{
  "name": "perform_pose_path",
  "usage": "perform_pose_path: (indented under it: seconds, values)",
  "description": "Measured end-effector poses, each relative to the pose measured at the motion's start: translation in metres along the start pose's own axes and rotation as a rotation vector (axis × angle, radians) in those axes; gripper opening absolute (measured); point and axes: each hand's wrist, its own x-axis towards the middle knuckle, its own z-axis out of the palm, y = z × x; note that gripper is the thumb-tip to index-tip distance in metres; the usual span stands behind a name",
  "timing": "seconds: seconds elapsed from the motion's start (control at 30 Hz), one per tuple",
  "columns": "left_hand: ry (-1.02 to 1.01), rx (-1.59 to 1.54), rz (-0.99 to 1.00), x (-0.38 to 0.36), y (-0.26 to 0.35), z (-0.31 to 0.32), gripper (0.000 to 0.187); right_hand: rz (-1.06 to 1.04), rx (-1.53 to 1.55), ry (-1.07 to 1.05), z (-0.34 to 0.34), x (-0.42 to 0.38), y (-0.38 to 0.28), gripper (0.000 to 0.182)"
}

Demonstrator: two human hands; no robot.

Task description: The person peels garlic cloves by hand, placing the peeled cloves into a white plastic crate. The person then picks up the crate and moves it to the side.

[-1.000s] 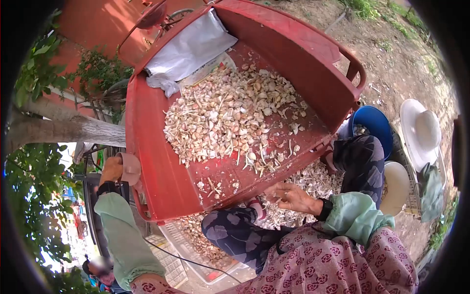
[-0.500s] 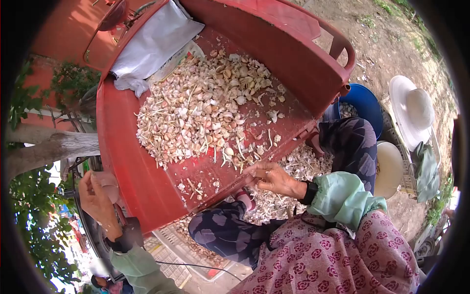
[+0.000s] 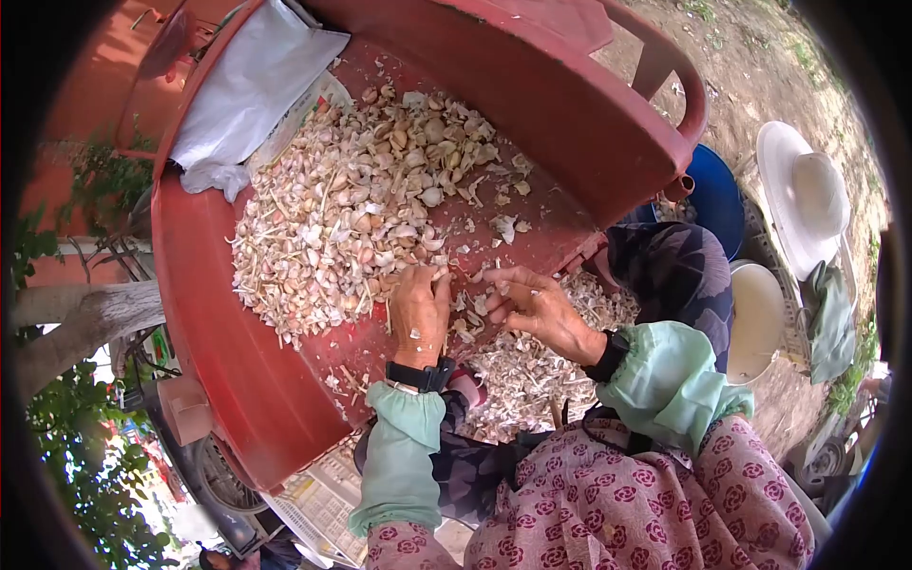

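Both of my hands are at the near edge of the garlic pile (image 3: 366,204), which lies in the tilted red cart bed (image 3: 242,361). My left hand (image 3: 420,313) rests palm down on the bed floor, fingers loosely spread and reaching into the lowest cloves of the pile; whether it grips any I cannot tell. The bulk of the pile lies just beyond and to the left of that hand. My right hand (image 3: 532,306) sits just beside the left, fingers curled narrow around what looks like 1 clove or a piece of skin; the item is too small to identify. Loose cloves and stems lie scattered between the 2 hands. Below the bed edge, a second heap of garlic pieces (image 3: 518,366) lies under my right wrist. A white sack (image 3: 252,81) lies folded at the upper left of the bed, touching the pile. A blue tub (image 3: 717,195) stands to the right, beside a white hat (image 3: 803,195).
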Motion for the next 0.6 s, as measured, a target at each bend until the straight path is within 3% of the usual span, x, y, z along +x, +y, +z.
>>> perform_pose_path:
  seconds: [0.07, 0.13, 0.2, 0.27, 0.33, 0.4, 0.43, 0.57, 0.6]
  values:
    - [-0.004, -0.038, 0.033, -0.007, 0.009, -0.006, 0.013, 0.160, 0.334, 0.017, 0.001, 0.002, -0.003, 0.036]
    - [-0.094, -0.291, -0.077, -0.016, 0.039, -0.027, 0.015, 0.258, 0.488, 0.007, 0.007, 0.002, -0.014, 0.039]
    - [-0.071, -0.288, -0.050, -0.022, 0.059, -0.050, 0.017, 0.361, 0.636, -0.009, 0.014, -0.001, -0.024, 0.043]
    - [-0.087, -0.547, -0.135, -0.029, 0.074, -0.070, 0.021, 0.140, 0.256, -0.103, 0.024, -0.010, -0.032, 0.043]
    - [-0.064, -0.520, -0.128, -0.031, 0.090, -0.091, 0.020, 0.134, 0.225, -0.110, 0.028, -0.017, -0.041, 0.044]
    - [-0.097, -0.555, -0.061, -0.034, 0.096, -0.106, 0.021, -0.482, -0.227, -0.148, 0.031, -0.019, -0.048, 0.047]
    - [-0.137, -0.553, -0.021, -0.035, 0.097, -0.114, 0.022, -0.326, -0.171, -0.159, 0.032, -0.027, -0.058, 0.049]
    - [-0.124, -0.705, -0.076, -0.044, 0.101, -0.119, 0.020, -0.357, -0.154, -0.199, 0.036, -0.037, -0.069, 0.047]
    - [-0.115, -0.863, -0.203, -0.047, 0.102, -0.117, 0.021, -0.358, -0.156, -0.202, 0.039, -0.039, -0.072, 0.047]
